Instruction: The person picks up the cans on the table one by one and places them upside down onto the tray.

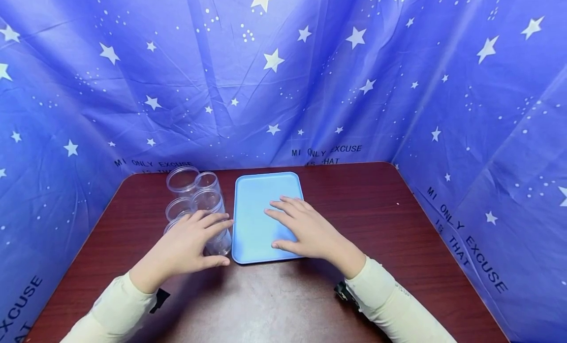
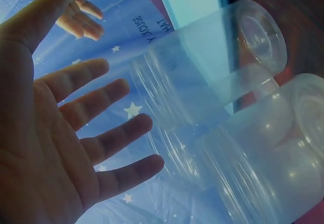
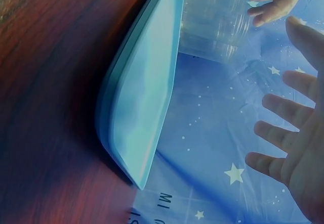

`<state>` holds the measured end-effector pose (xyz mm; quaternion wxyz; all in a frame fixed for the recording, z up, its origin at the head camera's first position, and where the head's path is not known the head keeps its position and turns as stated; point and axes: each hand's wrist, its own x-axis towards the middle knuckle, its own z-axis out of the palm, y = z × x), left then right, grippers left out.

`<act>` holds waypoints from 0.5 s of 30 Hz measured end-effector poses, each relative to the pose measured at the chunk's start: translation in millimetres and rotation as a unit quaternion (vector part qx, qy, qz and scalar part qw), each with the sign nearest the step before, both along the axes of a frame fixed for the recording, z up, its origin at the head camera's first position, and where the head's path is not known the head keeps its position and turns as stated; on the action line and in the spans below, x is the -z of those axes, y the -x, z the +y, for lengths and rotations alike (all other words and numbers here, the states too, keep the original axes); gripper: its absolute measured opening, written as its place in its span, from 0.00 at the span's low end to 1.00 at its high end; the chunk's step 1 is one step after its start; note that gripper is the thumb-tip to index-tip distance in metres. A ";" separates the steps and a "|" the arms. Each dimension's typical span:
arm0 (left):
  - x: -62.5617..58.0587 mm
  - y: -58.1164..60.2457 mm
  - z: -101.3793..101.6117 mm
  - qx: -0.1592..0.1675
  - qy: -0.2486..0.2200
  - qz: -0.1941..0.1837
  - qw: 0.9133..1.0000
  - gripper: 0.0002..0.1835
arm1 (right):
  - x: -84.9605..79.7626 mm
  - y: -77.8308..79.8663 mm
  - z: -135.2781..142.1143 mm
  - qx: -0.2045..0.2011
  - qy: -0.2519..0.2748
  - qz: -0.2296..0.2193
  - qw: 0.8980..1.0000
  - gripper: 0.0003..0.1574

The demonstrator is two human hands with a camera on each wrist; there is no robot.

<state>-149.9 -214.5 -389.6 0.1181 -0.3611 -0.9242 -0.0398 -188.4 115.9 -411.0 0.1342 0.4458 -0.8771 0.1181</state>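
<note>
Several clear plastic jars (image 1: 208,199) stand upright in a cluster on the left part of the table. My left hand (image 1: 188,244) hovers over the nearest of them with its fingers spread, hiding part of the cluster. In the left wrist view, a gap shows between those fingers and the jars (image 2: 202,72). A light blue rectangular tray (image 1: 254,234) lies flat to the right of the jars. Above its right side is my right hand (image 1: 310,230), fingers extended and holding nothing. The right wrist view shows that hand apart from the tray (image 3: 147,82).
The dark red wooden table (image 1: 354,200) has rounded far corners. A blue curtain (image 1: 310,97) with white stars hangs close behind its far edge and along both sides. Pale sleeves with dark wrist devices cover both forearms.
</note>
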 end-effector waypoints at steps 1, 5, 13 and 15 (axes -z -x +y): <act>-0.2 0.6 -0.7 0.001 0.001 0.001 1.000 0.45 | 0.1 -0.1 -0.1 0.000 -0.001 0.000 1.000 0.45; -1.3 3.7 -3.5 0.003 0.004 0.007 1.000 0.42 | 1.4 -0.5 -0.2 0.002 -0.006 -0.003 1.000 0.45; -6.1 9.7 -4.3 0.015 0.017 0.004 1.000 0.39 | 2.6 -1.4 -0.8 0.000 -0.006 -0.003 1.000 0.45; -6.9 11.2 -3.4 0.019 0.022 -0.001 1.000 0.38 | 2.8 -1.6 -0.9 -0.001 -0.005 -0.002 1.000 0.45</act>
